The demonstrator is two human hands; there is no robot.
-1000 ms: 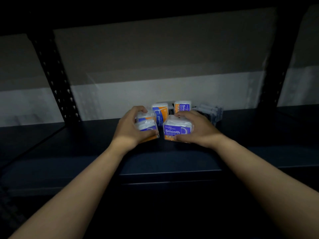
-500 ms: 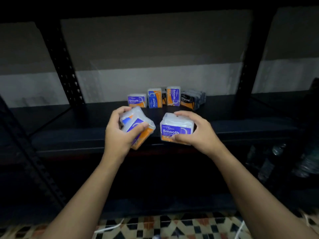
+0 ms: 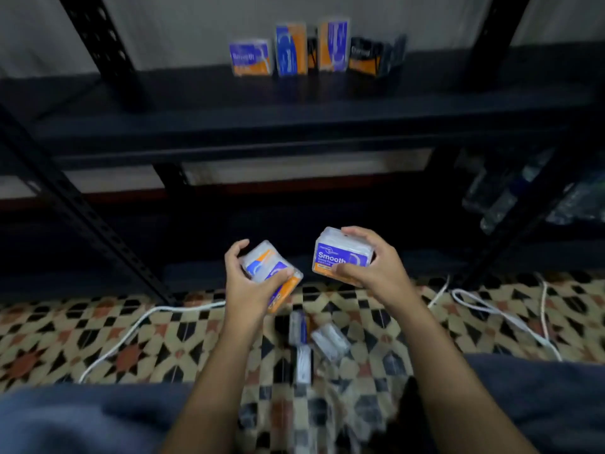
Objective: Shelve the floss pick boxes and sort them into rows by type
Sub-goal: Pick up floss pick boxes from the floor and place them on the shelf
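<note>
Plastic boxes, one gripped in each of the hands (image 3: 253, 283) (image 3: 373, 263), are being pulled back off the shelf (image 3: 294, 119), undoing shelving.

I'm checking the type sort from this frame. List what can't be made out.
Head view only:
- Purple-and-orange plastic box in the left hand: label tilted and covered by fingers, type unreadable.
- Pale boxes on the patterned floor: blurred, labels illegible.
- Two upright purple-and-orange shelf boxes: print smeared by blur.
- Dark box behind them: mostly hidden.
</note>
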